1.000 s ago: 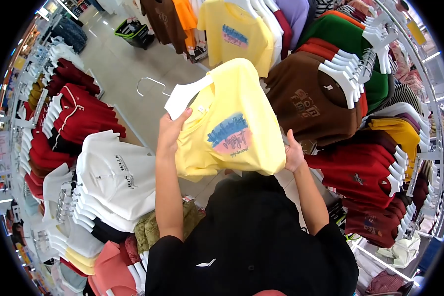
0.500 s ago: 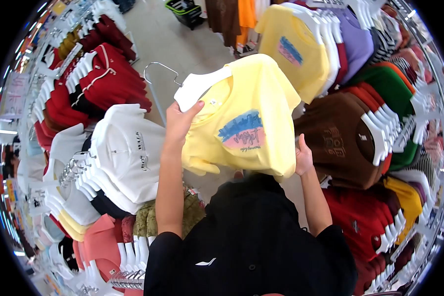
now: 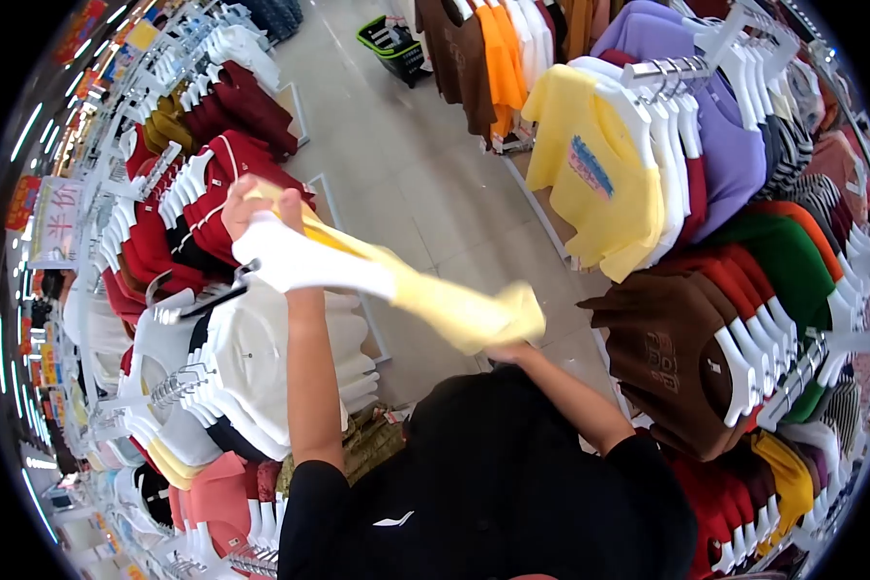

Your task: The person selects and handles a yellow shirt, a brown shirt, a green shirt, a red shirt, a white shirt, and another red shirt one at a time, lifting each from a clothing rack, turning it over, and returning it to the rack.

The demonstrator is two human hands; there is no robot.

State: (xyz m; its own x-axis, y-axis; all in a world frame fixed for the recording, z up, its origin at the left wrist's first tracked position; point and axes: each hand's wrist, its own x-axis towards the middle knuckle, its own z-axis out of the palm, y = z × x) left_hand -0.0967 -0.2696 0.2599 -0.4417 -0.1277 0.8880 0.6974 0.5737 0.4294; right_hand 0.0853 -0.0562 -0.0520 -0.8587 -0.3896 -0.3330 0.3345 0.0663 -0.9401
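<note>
1. Yellow T-shirt [image 3: 454, 307], held flat with its print showing a moment ago, is now turned edge-on. It has swung toward the left racks and stretches from upper left to the centre of the frame.
2. Left hand [image 3: 253, 208] is clenched around the collar end and the white hanger [image 3: 309, 266], above the rack of white shirts [image 3: 261, 372].
3. Right hand [image 3: 510, 351] clutches the bunched hem, with its fingers mostly hidden under the cloth.
4. Soft thin knit is pulled into a taut, twisted band, and the hanger is broad, smooth plastic.
</note>
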